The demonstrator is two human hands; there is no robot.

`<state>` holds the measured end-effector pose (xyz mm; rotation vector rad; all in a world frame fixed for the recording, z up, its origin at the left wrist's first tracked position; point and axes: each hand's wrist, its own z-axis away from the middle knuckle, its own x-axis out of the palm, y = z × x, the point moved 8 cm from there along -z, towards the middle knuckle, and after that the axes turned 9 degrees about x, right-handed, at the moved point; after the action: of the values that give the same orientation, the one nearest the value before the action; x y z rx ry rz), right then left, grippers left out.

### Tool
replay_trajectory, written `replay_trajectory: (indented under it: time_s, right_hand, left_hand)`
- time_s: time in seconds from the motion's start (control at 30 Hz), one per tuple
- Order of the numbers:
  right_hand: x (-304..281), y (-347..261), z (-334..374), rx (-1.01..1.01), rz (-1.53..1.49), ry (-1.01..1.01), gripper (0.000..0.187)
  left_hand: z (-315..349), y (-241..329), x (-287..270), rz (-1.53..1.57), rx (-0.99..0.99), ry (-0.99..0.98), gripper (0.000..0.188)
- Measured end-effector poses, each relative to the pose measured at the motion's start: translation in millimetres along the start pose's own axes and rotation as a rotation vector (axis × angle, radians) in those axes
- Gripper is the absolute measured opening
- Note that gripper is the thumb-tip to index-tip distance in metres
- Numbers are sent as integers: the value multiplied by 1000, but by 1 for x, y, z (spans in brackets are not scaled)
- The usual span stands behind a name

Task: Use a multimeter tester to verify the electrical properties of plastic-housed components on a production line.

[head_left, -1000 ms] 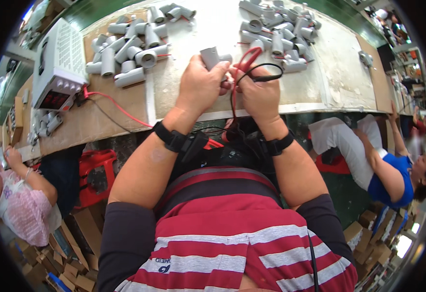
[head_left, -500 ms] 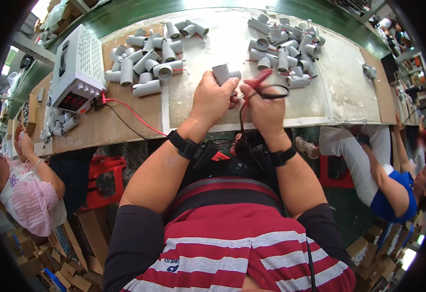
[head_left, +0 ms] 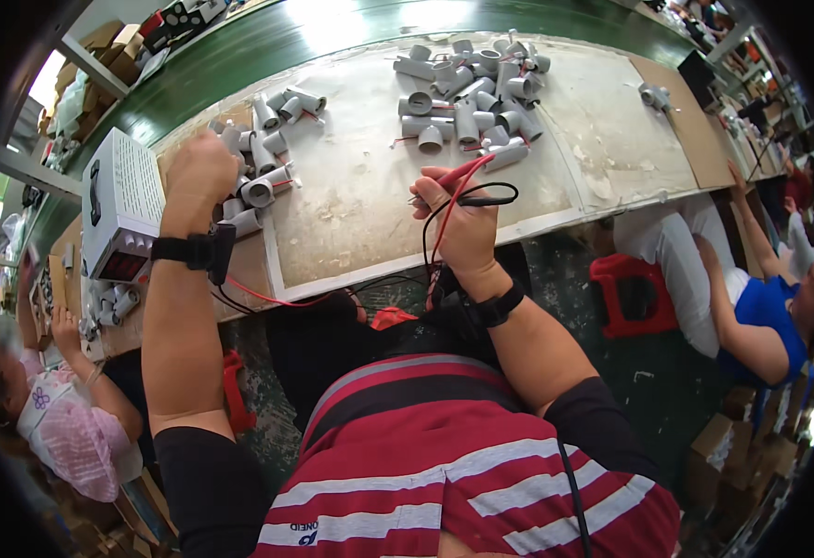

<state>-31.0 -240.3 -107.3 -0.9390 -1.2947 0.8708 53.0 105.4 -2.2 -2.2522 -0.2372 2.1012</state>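
My left hand (head_left: 200, 170) reaches over the left heap of grey plastic pipe fittings (head_left: 260, 192), beside the white power supply box (head_left: 130, 195). Its fingers are hidden behind the back of the hand and slightly blurred, so what they hold cannot be made out. Near the table's front edge, my right hand (head_left: 467, 232) is closed on the red and black test leads (head_left: 470, 168). Their cables loop round the hand and run down toward my lap. Short red wires stick out of several fittings.
A second heap of grey fittings (head_left: 465, 121) lies at the back middle. One fitting (head_left: 653, 97) sits apart at the right. More lie by the power supply's front. People sit on both sides, with a red stool (head_left: 632, 296) at the right.
My left hand has moved from the middle to the left heap; the fitting it held no longer shows. My right hand keeps the test leads. The view has turned, shifting the table.
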Motion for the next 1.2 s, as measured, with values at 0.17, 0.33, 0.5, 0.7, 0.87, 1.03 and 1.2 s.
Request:
replay_trajectory:
  time_s: [0.17,0.33,0.5,0.7,0.87,1.03,1.2]
  right_hand:
    - [-7,-1,-3,6,-36,28,22]
    - [-4,-2,-3,30,-64,13,22]
    - [-7,0,-2,72,-56,45,21]
    - [2,12,-4,102,-53,10,16]
    - [-4,-18,4,-108,140,42,16]
    - [-10,-5,-6,-26,79,26,16]
    - [-11,-6,-8,13,72,27,19]
  left_hand:
    - [16,139,-7,396,504,317,23]
    - [-13,198,29,789,345,63,19]
    - [-24,224,32,665,420,-43,23]
    - [-8,177,72,664,363,-50,41]
    - [38,197,55,1034,372,-421,51]
    - [47,208,50,952,382,-527,54]
    - [49,207,52,1053,319,-571,47]
